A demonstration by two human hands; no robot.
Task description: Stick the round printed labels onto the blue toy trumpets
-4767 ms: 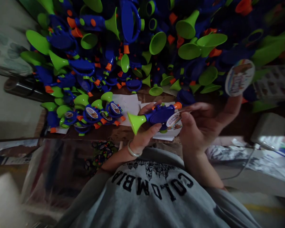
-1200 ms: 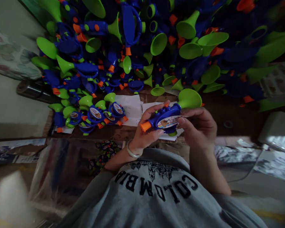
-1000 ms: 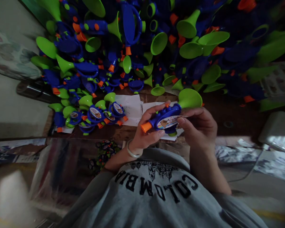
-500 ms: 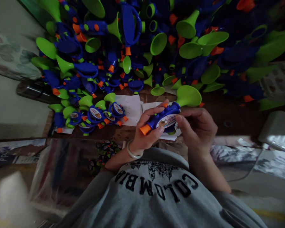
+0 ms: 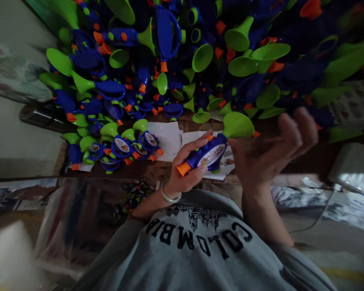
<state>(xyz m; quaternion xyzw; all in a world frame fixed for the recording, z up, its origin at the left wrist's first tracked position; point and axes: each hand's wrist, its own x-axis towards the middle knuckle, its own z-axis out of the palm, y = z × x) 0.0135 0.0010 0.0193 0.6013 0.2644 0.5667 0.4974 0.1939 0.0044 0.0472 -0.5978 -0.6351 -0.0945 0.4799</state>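
Observation:
My left hand (image 5: 186, 165), with a pale bangle at its wrist, grips a toy trumpet (image 5: 210, 155). The trumpet has a blue body, an orange mouthpiece pointing left toward me and a green bell pointing right. An oval picture sticker (image 5: 212, 155) lies on the side that faces up. To the right of the trumpet, my right hand (image 5: 267, 155) is raised with its fingers spread, blurred by motion, and nothing shows in it. Under the trumpet lies a printed sheet of stickers (image 5: 227, 163), partly hidden by the toy and my left hand.
A large heap of toy trumpets (image 5: 170, 36) fills the far side of the table. Several stickered trumpets (image 5: 123, 145) lie at the left beside white paper (image 5: 165, 139). A dark cylinder (image 5: 45, 117) stands further left. More stickered toys (image 5: 136, 196) are below the table edge.
My right hand has let go of the trumpet and swung up and to the right, its fingers spreading. The trumpet stays in my left hand, shifted slightly left.

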